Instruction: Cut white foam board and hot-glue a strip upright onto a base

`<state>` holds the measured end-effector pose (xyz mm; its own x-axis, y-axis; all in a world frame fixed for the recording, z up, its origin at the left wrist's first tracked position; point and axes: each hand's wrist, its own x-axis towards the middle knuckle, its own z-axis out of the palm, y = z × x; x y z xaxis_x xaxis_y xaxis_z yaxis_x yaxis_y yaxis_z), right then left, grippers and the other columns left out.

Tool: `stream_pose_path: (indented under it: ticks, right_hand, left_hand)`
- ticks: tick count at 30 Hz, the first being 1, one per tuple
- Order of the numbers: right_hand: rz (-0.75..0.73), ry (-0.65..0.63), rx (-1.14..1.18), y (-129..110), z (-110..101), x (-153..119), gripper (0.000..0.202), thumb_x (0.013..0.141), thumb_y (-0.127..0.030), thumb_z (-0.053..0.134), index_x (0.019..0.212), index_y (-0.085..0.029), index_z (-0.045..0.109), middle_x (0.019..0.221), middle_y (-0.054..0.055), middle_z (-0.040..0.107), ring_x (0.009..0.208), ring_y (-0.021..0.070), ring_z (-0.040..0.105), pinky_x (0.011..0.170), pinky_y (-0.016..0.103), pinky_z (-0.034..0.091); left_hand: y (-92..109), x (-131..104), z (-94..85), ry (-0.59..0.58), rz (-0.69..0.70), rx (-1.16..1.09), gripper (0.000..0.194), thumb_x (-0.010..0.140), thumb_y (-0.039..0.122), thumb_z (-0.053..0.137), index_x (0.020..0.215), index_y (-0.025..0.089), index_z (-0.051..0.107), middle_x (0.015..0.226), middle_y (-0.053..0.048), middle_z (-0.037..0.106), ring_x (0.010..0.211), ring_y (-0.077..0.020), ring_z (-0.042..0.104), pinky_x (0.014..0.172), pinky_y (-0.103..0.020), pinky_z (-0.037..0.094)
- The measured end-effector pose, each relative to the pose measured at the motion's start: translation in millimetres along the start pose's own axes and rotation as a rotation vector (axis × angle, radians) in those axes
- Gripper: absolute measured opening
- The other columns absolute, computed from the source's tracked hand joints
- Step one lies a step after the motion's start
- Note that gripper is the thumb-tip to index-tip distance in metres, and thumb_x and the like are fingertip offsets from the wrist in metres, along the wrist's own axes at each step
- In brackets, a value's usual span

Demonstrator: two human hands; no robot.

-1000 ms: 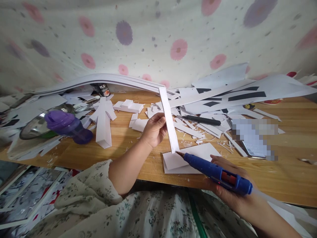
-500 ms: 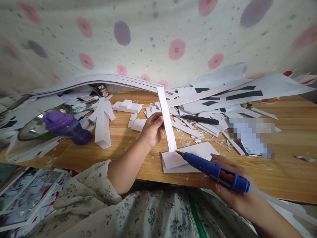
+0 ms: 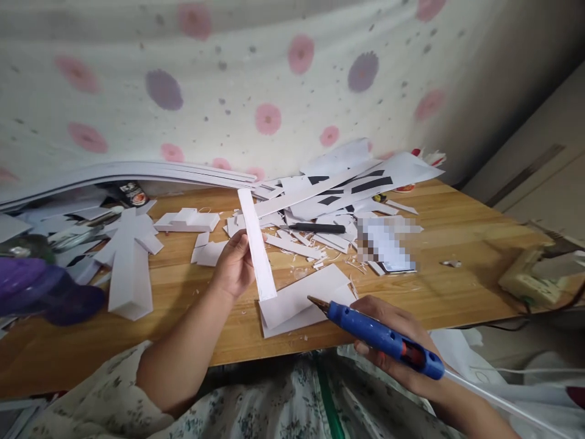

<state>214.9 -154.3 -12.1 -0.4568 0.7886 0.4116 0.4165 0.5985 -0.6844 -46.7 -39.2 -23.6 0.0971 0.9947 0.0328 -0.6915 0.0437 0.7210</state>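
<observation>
My left hand (image 3: 235,265) pinches a long white foam-board strip (image 3: 256,244) by its left edge, holding it raised and tilted. Its lower end overlaps a folded white board piece (image 3: 301,299) lying near the table's front edge. In my right hand (image 3: 393,335) is a blue glue gun (image 3: 381,335), its metal tip pointing left above the folded board. The tip is apart from the strip. A glue stick (image 3: 489,396) trails out of the gun's back end. Some fingers of each hand are hidden behind what they hold.
White cut shapes (image 3: 130,268) stand at the left beside a purple bottle (image 3: 50,289). Behind the strip lie scraps, a black-handled cutter (image 3: 317,227) and long board sheets (image 3: 338,189). A blurred phone-like object (image 3: 388,247) is at right, with a power strip (image 3: 530,274) farther right.
The glue gun's tip has moved away from the strip's lower end, to the right. My view has turned to the right, bringing the power strip into sight. Both hands keep their holds.
</observation>
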Motion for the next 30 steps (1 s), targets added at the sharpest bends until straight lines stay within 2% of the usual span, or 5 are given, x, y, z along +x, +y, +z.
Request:
stream_pose_path:
  ticks: [6,11,15,23,30]
  right_hand:
    - [0.075,-0.023,-0.054,2,10,-1,0.011,0.083,-0.031,0.057,0.083,-0.02,0.057,0.069,0.0,0.062,0.057,0.0132,0.059,0.054,0.025,0.046]
    - [0.092,-0.039,-0.09,3,19,1,0.014,0.085,-0.033,0.056,0.079,-0.021,0.056,0.065,0.0,0.06,0.054,0.0122,0.056,0.051,0.025,0.042]
    - [0.065,-0.07,-0.109,2,22,1,0.014,0.086,-0.034,0.055,0.079,-0.022,0.056,0.065,-0.001,0.059,0.053,0.0121,0.055,0.05,0.025,0.042]
    - [0.138,-0.056,-0.088,-3,26,5,0.013,0.085,-0.034,0.056,0.079,-0.022,0.056,0.063,-0.001,0.059,0.052,0.0129,0.055,0.05,0.025,0.042]
    - [0.156,-0.089,-0.078,6,17,-3,0.013,0.083,-0.032,0.058,0.078,-0.02,0.057,0.063,0.001,0.06,0.053,0.0124,0.056,0.049,0.023,0.042]
  left_hand:
    - [-9,-2,5.4,0.046,-0.032,0.03,0.023,0.065,0.028,0.082,0.07,0.016,0.063,0.066,-0.001,0.071,0.053,-0.0098,0.064,0.047,-0.015,0.052]
    - [-8,-1,6.2,0.059,0.001,0.039,0.019,0.07,0.027,0.078,0.07,0.015,0.063,0.066,-0.001,0.07,0.05,-0.0085,0.062,0.046,-0.015,0.051]
    - [-5,-1,8.3,0.037,0.01,0.022,0.017,0.071,0.025,0.078,0.069,0.015,0.064,0.067,-0.002,0.071,0.05,-0.0077,0.061,0.047,-0.014,0.05]
    - [-4,-4,10.7,0.033,0.0,0.019,0.02,0.069,0.027,0.079,0.067,0.016,0.063,0.066,-0.002,0.071,0.051,-0.0086,0.062,0.049,-0.016,0.051]
    - [0,-3,6.5,0.054,-0.001,-0.012,0.025,0.062,0.025,0.084,0.073,0.016,0.064,0.067,-0.001,0.071,0.054,-0.0087,0.063,0.048,-0.013,0.05]
